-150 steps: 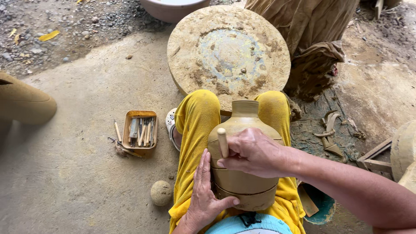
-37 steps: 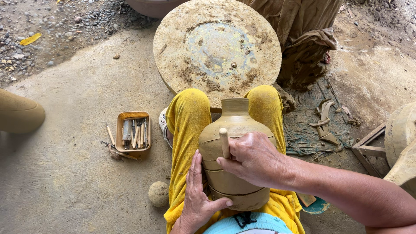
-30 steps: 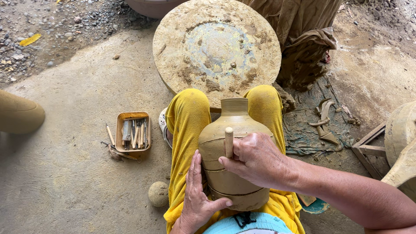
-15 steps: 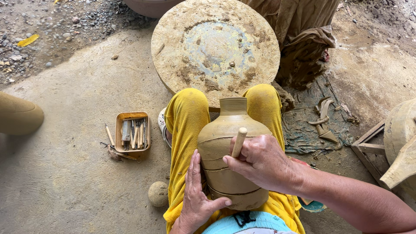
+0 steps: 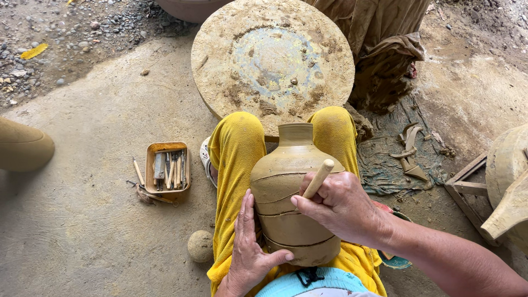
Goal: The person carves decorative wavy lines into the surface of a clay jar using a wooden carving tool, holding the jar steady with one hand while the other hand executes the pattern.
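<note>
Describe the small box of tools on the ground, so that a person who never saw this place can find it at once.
Start from the big round clay-covered wheel at the top, then go down and left across the bare concrete. The box lies just left of the person's yellow trouser leg. It alone is rectangular, orange-brown and filled with sticks and blades; the ball below it is round.

one clay jar (image 5: pixel 291 187) on the lap. one wooden stick (image 5: pixel 319 177). two hands: left hand (image 5: pixel 250 250), right hand (image 5: pixel 338 206). one round wheel (image 5: pixel 272 60). one small tray (image 5: pixel 167 168) of tools. one clay ball (image 5: pixel 200 246).
</note>
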